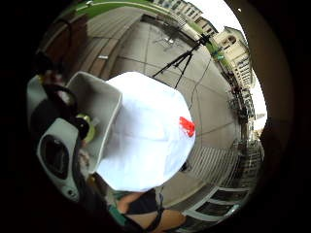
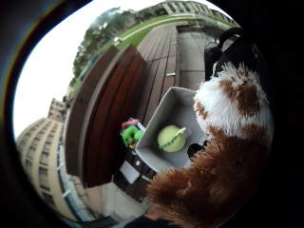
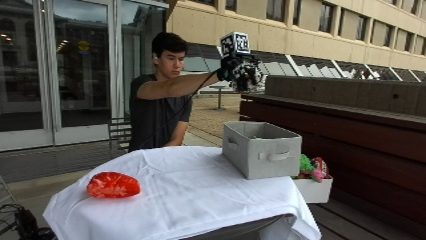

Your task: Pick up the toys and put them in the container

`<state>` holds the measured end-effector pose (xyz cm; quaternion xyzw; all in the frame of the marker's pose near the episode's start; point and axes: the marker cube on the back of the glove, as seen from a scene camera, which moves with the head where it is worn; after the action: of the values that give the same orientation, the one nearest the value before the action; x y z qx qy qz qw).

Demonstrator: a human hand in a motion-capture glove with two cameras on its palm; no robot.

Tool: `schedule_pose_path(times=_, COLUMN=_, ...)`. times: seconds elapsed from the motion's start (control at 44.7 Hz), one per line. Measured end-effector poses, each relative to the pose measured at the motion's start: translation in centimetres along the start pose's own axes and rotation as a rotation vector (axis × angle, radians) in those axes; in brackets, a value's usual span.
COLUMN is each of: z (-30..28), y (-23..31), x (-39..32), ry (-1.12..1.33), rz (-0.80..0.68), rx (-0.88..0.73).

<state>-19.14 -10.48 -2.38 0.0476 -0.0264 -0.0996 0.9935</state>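
My gloved right hand (image 3: 234,69) is raised high above the table and grips a brown and white plush toy (image 2: 228,142), which fills much of the thumb side palm view. The hand is behind and above the grey fabric container (image 3: 259,149), apart from it. A round green toy (image 2: 171,137) lies on the container's floor (image 2: 176,111). On the white tablecloth (image 3: 190,190), a red toy (image 3: 113,185) sits near the corner farthest from the container. It also shows in the little finger side palm view, red toy (image 1: 187,126) apart from the container (image 1: 99,109).
A small white box (image 3: 314,189) holding green and pink toys (image 3: 310,167) stands beside the table below the container. A dark wooden bench wall (image 3: 346,115) runs behind it. A tripod (image 1: 182,60) stands on the pavement beyond the table.
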Motion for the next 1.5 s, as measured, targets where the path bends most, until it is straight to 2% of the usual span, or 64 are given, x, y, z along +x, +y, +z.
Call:
schedule_pose_path(times=0.246, z=5.7, y=-0.4, x=-4.1, ry=-0.045, rz=-0.044, rx=-0.054)
schedule_pose_path(times=0.47, z=8.9, y=0.1, x=-3.7, ry=-0.051, rz=-0.096, rx=-0.353)
schedule_pose_path(times=0.672, z=8.1, y=0.3, x=-1.0, ry=-0.094, rz=-0.114, rx=-0.313)
schedule_pose_path(times=0.896, z=5.9, y=1.2, x=9.2, ry=0.012, rz=-0.092, rx=-0.224)
schedule_pose_path(times=1.164, z=5.4, y=3.0, x=23.0, ry=0.020, rz=0.068, rx=-0.222)
schedule_pose_path(times=1.5, z=8.5, y=7.5, x=38.0, ry=0.071, rz=0.236, rx=-0.260)
